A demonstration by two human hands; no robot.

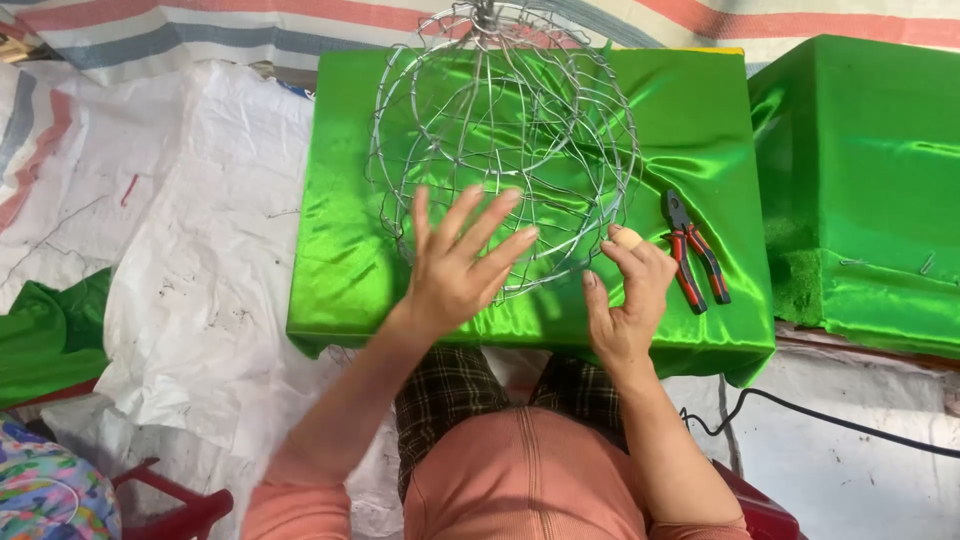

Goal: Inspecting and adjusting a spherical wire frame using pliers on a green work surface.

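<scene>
A round wire-mesh cage frame stands on a block covered in shiny green cloth. My left hand lies flat with fingers spread against the near lower side of the frame. My right hand touches the frame's lower right rim with curled fingers; its index finger carries a plaster. Whether the right fingers pinch a wire I cannot tell. Red-and-black pliers lie on the green cloth just right of my right hand.
A second green-covered block sits at the right. White plastic sheeting and striped tarpaulin cover the floor to the left and behind. A black cable runs at lower right; a red plastic stool at lower left.
</scene>
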